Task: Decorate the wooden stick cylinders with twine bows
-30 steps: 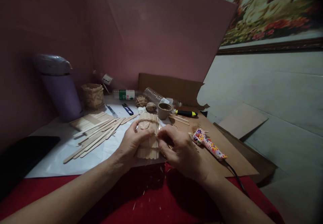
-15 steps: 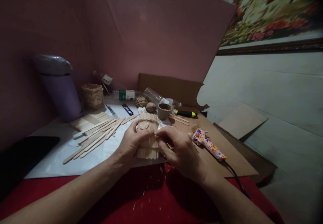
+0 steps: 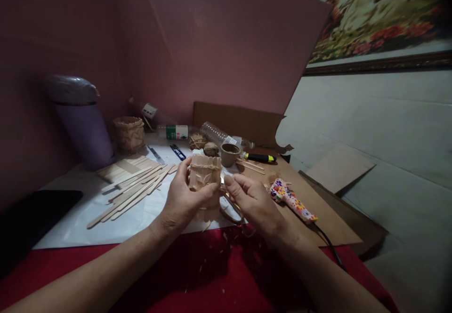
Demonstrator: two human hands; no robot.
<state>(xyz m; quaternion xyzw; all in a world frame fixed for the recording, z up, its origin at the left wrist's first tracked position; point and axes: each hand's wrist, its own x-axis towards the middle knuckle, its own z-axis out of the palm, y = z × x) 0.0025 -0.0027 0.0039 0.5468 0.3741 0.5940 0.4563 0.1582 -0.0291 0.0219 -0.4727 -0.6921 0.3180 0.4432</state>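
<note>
My left hand (image 3: 185, 197) is wrapped round a small cup of wooden craft sticks (image 3: 205, 176), thumb across its front. Bands of twine circle the cup near its top and lower down, and leaf-like wooden pieces sit on its side between them. Just right of the cup, my right hand (image 3: 252, 202) is closed in a pinch, apart from the cup. Whatever lies between those fingertips, if anything, is too small to make out. A pair of scissors (image 3: 231, 208) seems to lie on the white sheet under my right hand, partly hidden by it.
Loose craft sticks (image 3: 136, 195) lie at left, near a purple tumbler (image 3: 86, 129) and a finished-looking basket (image 3: 129, 134). Behind the cup are twine balls (image 3: 211, 149), a small pot (image 3: 230, 155) and plastic bottles (image 3: 215, 133). A flower-patterned glue gun (image 3: 291, 200) with its cord lies right.
My right hand has moved off the cup's side, a little to the right, uncovering the scissors. The cup has turned in my left hand, so the wooden pieces show more fully.
</note>
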